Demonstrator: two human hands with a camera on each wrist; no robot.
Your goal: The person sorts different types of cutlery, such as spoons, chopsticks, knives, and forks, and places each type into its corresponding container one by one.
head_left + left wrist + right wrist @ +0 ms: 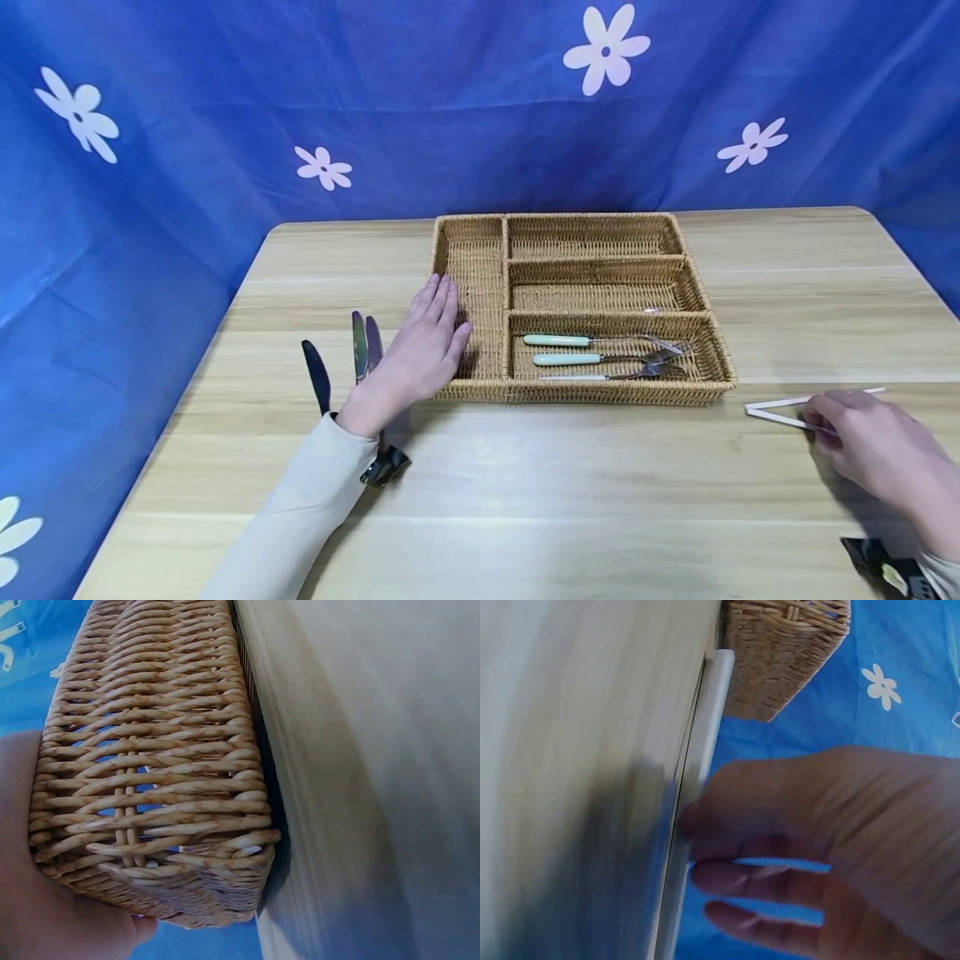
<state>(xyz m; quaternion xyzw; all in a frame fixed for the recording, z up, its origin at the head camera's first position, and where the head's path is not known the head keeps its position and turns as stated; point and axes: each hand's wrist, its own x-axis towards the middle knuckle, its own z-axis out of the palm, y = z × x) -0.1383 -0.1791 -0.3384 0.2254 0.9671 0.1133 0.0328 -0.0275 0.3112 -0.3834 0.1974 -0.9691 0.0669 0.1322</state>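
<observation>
My left hand (422,342) rests on the left rim of a wicker cutlery tray (506,392), fingers straight and together. The left wrist view shows the tray's woven outer wall (165,765) beside that hand (52,915). Right of the tray, my right hand (870,437) pinches at a pair of white chopsticks (780,418) on the table, which lie in a narrow V. Close up, the thumb and forefinger of this hand (780,817) meet the near chopstick (709,712), its other fingers loosely bent. Part of the chopsticks is hidden by the hand.
Forks (566,359) with pale green and white handles lie in the tray's front compartment. Dark-bladed knives (317,375) lie left of the tray, partly covered by my left forearm. A blue flowered cloth (450,108) hangs behind the wooden table (562,500).
</observation>
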